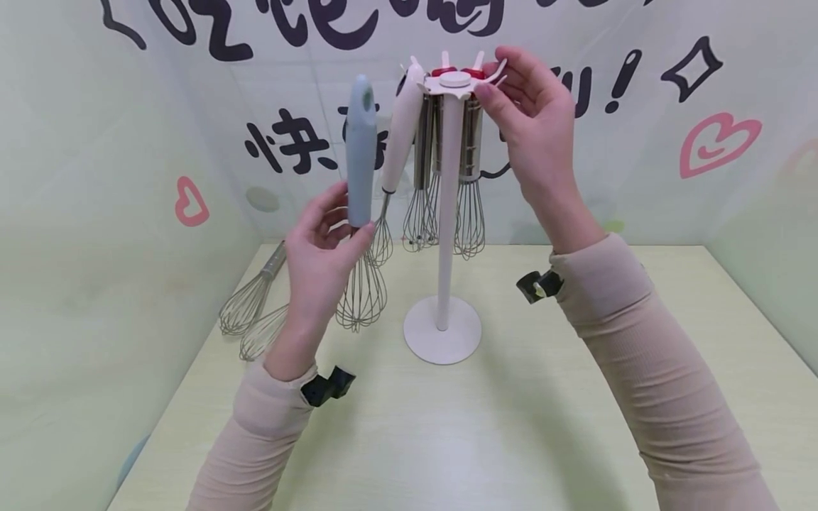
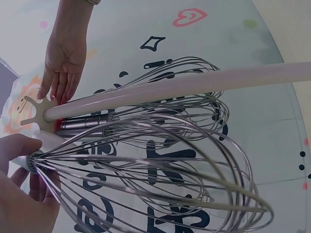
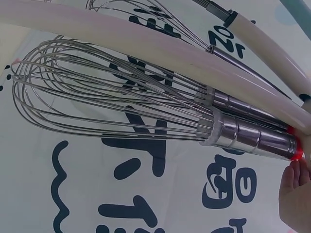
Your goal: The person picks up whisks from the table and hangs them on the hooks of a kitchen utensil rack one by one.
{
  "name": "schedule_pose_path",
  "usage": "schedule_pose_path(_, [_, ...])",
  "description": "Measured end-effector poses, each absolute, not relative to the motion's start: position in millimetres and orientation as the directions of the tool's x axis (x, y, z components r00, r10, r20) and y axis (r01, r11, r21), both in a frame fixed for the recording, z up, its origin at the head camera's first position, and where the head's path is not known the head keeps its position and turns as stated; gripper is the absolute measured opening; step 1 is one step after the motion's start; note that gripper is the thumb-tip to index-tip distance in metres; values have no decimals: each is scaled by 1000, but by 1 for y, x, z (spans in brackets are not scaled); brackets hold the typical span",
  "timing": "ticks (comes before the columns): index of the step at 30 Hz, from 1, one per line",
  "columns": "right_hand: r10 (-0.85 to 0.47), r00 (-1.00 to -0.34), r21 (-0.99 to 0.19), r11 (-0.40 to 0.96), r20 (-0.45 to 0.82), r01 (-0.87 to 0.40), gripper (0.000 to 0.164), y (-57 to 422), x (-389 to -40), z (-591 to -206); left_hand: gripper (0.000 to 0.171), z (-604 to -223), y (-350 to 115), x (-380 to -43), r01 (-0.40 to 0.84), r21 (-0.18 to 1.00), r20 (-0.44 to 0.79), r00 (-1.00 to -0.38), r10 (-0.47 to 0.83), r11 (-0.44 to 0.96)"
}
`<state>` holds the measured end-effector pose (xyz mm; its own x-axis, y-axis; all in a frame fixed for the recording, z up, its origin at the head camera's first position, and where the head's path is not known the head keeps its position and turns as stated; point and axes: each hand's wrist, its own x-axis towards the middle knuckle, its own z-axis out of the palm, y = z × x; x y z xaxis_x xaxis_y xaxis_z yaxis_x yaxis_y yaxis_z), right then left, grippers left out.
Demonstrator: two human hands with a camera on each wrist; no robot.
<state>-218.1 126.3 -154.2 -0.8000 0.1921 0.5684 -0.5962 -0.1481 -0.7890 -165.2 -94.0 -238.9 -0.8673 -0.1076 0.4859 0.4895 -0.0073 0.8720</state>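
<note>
My left hand (image 1: 319, 252) grips a whisk with a light blue handle (image 1: 361, 160) near the handle's lower end. The handle points up, and its wire loops (image 2: 160, 165) hang below the hand, left of a white whisk stand (image 1: 446, 248). At the stand's top, my right hand (image 1: 542, 131) holds one of the right-hand hooks between thumb and fingers. A white-handled whisk (image 1: 404, 131) hangs on the left side of the stand. Several steel-handled whisks (image 3: 255, 138) hang behind the post, some with red ends at the hooks.
Loose wire whisks (image 1: 252, 294) lie on the pale table (image 1: 409, 433) at the back left, beside the wall. The stand's round white base (image 1: 441, 348) rests on the table. Behind it is a backdrop (image 1: 645, 163) with dark lettering and pink hearts.
</note>
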Motion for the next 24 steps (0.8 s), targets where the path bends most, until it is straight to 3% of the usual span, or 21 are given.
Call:
schedule_pose_path(10, [156, -837, -775, -319, 525, -545, 32, 132, -220, -153, 54, -238, -90, -165, 493, 870, 490, -866, -95, -4])
schedule_pose_path(24, [176, -845, -788, -304, 505, -535, 24, 131, -220, -152, 51, -239, -90, -171, 506, 863, 504, -859, -89, 7])
